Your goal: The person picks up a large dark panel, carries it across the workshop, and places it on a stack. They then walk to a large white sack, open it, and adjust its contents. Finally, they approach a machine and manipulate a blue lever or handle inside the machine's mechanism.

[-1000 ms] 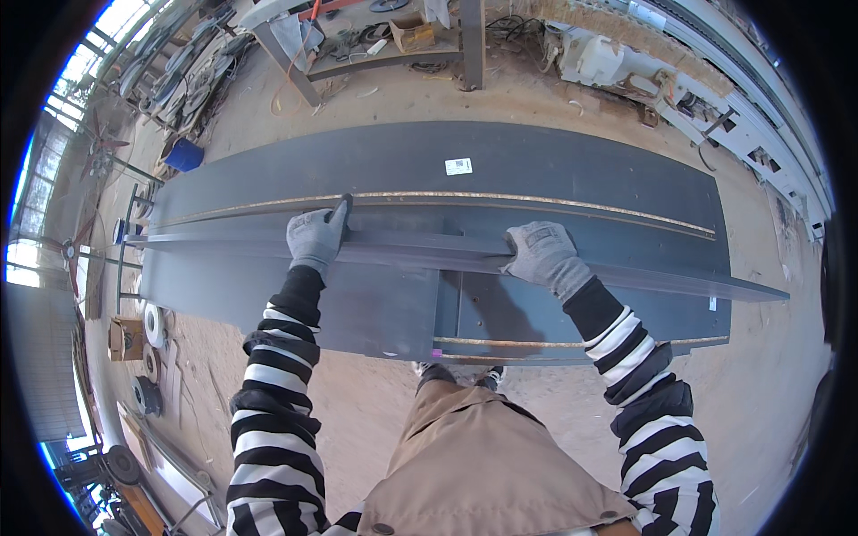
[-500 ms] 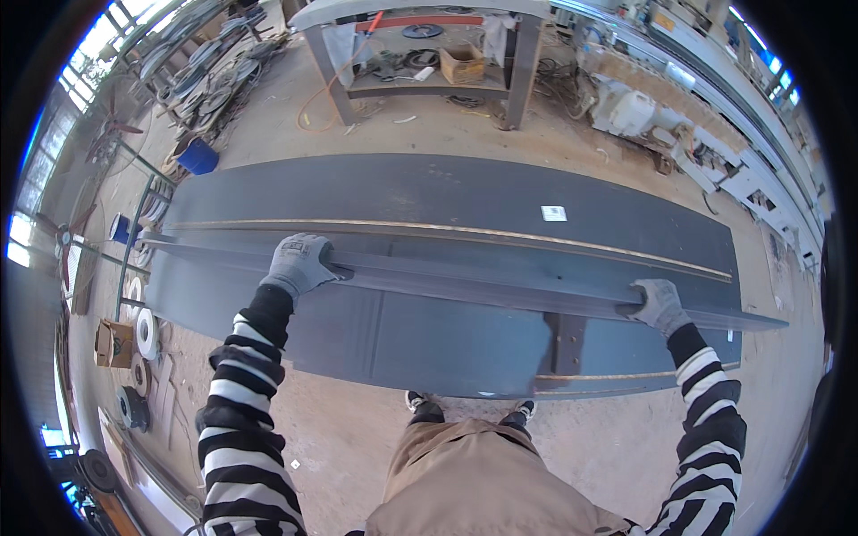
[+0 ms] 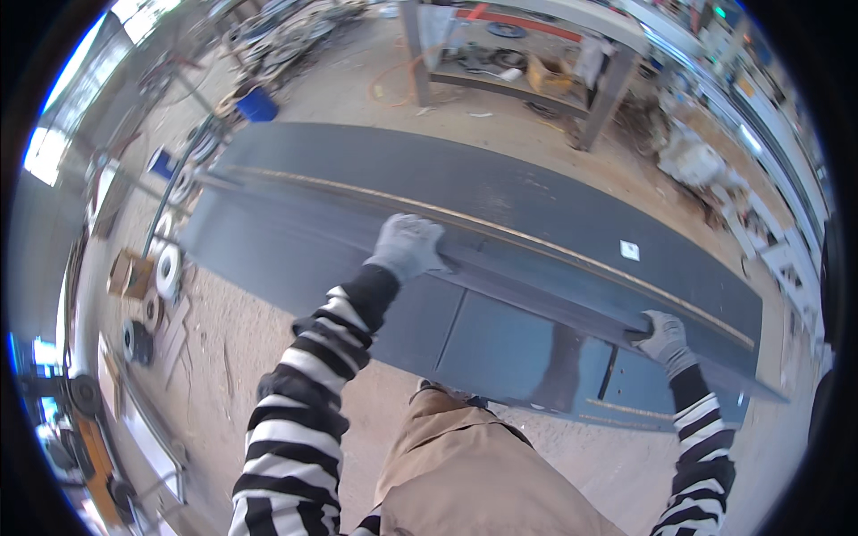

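My left hand [image 3: 409,245], in a grey work glove, is closed over the upper edge of a long, narrow dark grey board [image 3: 545,302]. Farther along to the right, my right hand [image 3: 664,339], gloved alike, grips the same board. The board appears to stand on its edge and runs slantwise from far left to near right. Around it lie wide dark grey panels [image 3: 518,192], some showing a raw brown edge, and a small white label [image 3: 629,250] is stuck on the far one. My fingertips behind the board are hidden, and motion blurs its left part.
At the back stands a workbench [image 3: 612,98] with a cardboard box [image 3: 549,75] on its lower shelf. A long machine [image 3: 760,170] runs along the right. On the left are a blue bucket [image 3: 256,104], white rolls [image 3: 168,271] and another cardboard box [image 3: 130,273].
My left hand has shifted right along the board, closer to my right hand, which keeps its grip. The whole view has turned, so the panels now slope down to the right.
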